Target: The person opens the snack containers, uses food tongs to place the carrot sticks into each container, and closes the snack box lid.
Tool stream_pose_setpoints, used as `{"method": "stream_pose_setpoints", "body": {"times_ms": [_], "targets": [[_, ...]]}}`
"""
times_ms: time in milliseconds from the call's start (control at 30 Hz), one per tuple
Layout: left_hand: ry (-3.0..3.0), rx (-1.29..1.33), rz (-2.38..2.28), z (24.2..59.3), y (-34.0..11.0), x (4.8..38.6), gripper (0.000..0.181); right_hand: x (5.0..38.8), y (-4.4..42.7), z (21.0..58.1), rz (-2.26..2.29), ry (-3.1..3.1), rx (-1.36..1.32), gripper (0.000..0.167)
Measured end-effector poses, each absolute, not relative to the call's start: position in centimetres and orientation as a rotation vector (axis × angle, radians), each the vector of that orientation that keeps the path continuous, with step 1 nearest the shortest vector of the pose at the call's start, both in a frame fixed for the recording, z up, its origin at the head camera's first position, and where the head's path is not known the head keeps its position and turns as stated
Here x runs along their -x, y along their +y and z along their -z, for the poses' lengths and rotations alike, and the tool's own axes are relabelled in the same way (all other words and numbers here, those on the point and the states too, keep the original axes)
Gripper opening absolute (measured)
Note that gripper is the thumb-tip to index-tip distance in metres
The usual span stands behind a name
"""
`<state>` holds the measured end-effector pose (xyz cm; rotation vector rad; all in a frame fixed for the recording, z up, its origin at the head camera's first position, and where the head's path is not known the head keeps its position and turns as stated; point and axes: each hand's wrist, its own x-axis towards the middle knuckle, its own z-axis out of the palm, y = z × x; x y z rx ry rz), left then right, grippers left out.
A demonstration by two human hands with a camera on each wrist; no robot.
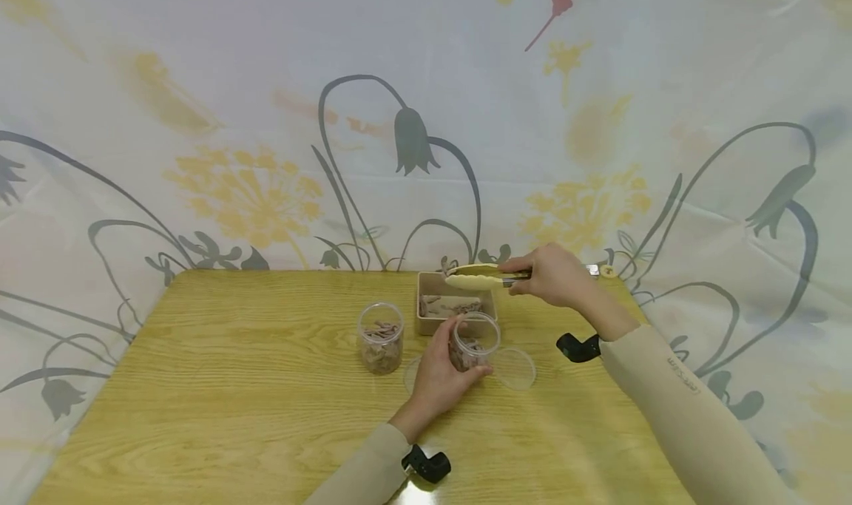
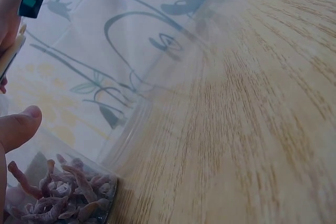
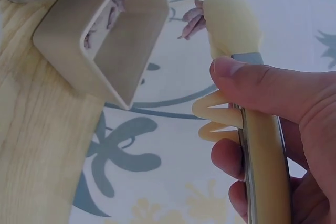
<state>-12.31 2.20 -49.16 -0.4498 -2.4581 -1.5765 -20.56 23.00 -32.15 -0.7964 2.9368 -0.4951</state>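
My right hand [image 1: 551,276] grips a pair of yellow-tipped tongs [image 3: 265,156]. Their tips pinch some dried purplish-brown strips [image 3: 194,20] above the beige rectangular box [image 1: 424,326], which has more strips inside. In front of that box my left hand [image 1: 444,368] holds a clear round jar [image 1: 481,336], thumb on the near side and fingers behind. Strips [image 2: 58,195] lie at the bottom of this jar in the left wrist view. A second clear jar [image 1: 381,339], also partly filled with strips, stands to the left of my left hand.
One clear round lid [image 1: 515,369] lies on the wooden table [image 1: 253,387] right of the held jar. Another clear lid [image 1: 410,378] is partly hidden by my left hand. A patterned cloth [image 1: 266,83] hangs behind the table's far edge.
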Motion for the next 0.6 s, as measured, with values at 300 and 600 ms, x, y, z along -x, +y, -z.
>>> {"method": "stream_pose_setpoints", "body": {"times_ms": [300,600], "targets": [[-2.443,0.462,1.572,49.3,2.0,12.3,0.091,17.3,24.3,31.2,0.640,2.939,0.852,0.038],[-2.426,0.479,1.575,49.2,2.0,12.3,0.091,14.4,25.0,33.1,0.830,2.917,0.867,0.037]]}}
